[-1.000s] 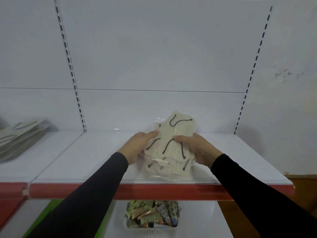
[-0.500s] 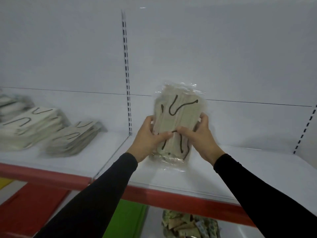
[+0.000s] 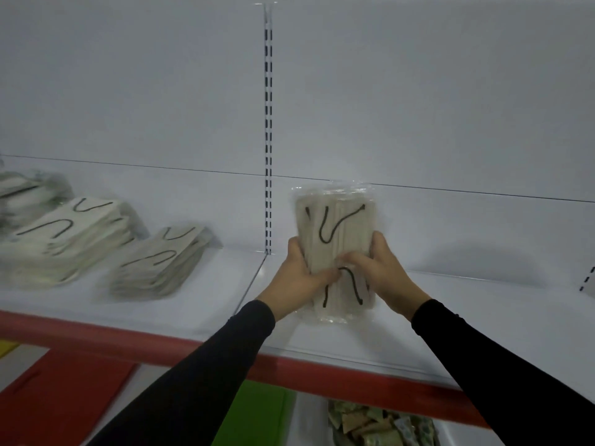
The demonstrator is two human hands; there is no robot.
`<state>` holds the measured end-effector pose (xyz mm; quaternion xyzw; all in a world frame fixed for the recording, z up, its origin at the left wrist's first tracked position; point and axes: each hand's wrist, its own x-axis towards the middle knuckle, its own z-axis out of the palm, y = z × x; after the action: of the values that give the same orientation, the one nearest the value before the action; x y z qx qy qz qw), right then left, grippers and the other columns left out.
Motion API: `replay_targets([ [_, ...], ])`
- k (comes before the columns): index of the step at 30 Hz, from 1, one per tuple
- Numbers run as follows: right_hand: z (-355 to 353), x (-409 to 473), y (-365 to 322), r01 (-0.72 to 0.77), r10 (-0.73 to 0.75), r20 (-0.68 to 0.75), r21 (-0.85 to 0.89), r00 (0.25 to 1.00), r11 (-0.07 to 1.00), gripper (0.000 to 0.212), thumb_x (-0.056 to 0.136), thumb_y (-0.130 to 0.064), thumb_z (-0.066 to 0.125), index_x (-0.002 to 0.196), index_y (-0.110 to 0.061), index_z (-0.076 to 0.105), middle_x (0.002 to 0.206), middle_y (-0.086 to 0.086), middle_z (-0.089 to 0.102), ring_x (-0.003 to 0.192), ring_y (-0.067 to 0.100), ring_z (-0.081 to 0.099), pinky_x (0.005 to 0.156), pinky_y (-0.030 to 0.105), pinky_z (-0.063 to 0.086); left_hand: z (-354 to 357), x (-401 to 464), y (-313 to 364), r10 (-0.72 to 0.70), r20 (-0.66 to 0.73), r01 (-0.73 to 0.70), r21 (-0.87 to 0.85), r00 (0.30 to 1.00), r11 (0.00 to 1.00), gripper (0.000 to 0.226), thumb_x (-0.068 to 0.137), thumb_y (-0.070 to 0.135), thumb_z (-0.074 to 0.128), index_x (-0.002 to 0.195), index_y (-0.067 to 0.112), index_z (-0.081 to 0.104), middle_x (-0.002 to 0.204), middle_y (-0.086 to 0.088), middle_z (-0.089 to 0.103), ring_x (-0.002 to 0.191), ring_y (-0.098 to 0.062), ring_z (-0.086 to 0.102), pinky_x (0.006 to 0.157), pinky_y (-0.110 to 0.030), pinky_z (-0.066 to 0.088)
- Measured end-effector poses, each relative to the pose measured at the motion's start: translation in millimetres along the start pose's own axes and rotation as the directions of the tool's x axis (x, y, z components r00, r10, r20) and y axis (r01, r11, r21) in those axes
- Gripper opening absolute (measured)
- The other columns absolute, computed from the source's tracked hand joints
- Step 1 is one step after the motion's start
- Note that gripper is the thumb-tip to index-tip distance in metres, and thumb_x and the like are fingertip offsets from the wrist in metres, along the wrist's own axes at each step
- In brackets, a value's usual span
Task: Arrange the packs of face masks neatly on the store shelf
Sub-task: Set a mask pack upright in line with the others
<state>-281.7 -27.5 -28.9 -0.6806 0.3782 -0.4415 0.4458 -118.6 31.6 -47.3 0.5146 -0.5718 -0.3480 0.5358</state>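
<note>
Still upright, mask pack point(image 3: 336, 249) in both hands point(image 3: 297, 278), lower, steadier.

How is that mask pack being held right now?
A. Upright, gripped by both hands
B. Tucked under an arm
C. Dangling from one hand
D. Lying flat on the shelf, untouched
A: the left hand and right hand grip the pack from either side, and it stands upright.
</note>
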Motion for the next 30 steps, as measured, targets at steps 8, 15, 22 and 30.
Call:
replay_targets([
  [8,66.5,45.9,-24.3,-0.110,0.083,0.184,0.137,0.979,0.984,0.017,0.092,-0.028,0.062,0.103,-0.016,0.063,0.100,0.004,0.073,0.089,0.019,0.072,0.076,0.037,0.060,-75.9,1.1,30.7,-0.153,-0.287,0.162,0.009,0.946,0.987,0.058,0.082,0.030,0.078,0.127,0.017,0.042,0.113,-0.001,0.066,0.095,-0.015,0.069,0.069,-0.025,0.059],
  [15,162.7,63.5,-46.2,-0.175,0.078,0.435,0.186,0.897,0.967,0.026,0.093,-0.026,0.061,0.112,-0.010,0.067,0.105,0.010,0.074,0.098,0.027,0.072,0.090,0.046,0.057,-172.6,-16.0,33.3,-0.162,-0.506,0.314,0.230,0.847,0.921,0.076,0.079,0.044,0.077,0.139,0.010,0.044,0.124,-0.004,0.062,0.102,-0.016,0.065,0.079,-0.027,0.054],
  [22,244.0,82.2,-64.7,-0.181,0.092,0.380,0.204,0.920,0.962,0.030,0.091,-0.025,0.065,0.112,-0.004,0.063,0.106,0.014,0.072,0.090,0.025,0.071,0.068,0.031,0.057,-257.3,-7.4,22.5,-0.114,-0.554,0.352,0.345,0.825,0.870,0.081,0.085,0.050,0.069,0.148,0.010,0.037,0.142,-0.008,0.049,0.124,-0.023,0.052,0.091,-0.027,0.040],
  [30,294.9,87.8,-47.8,-0.297,0.320,0.221,-0.133,0.921,0.946,0.046,0.084,-0.047,0.065,0.106,-0.007,0.066,0.102,0.003,0.068,0.094,0.017,0.063,0.086,0.032,0.051,-318.3,13.0,-27.5,-0.359,-0.321,0.474,0.452,0.877,0.756,0.077,0.078,0.070,0.055,0.128,0.012,0.056,0.130,-0.006,0.058,0.116,-0.025,0.055,0.101,-0.037,0.044],
])
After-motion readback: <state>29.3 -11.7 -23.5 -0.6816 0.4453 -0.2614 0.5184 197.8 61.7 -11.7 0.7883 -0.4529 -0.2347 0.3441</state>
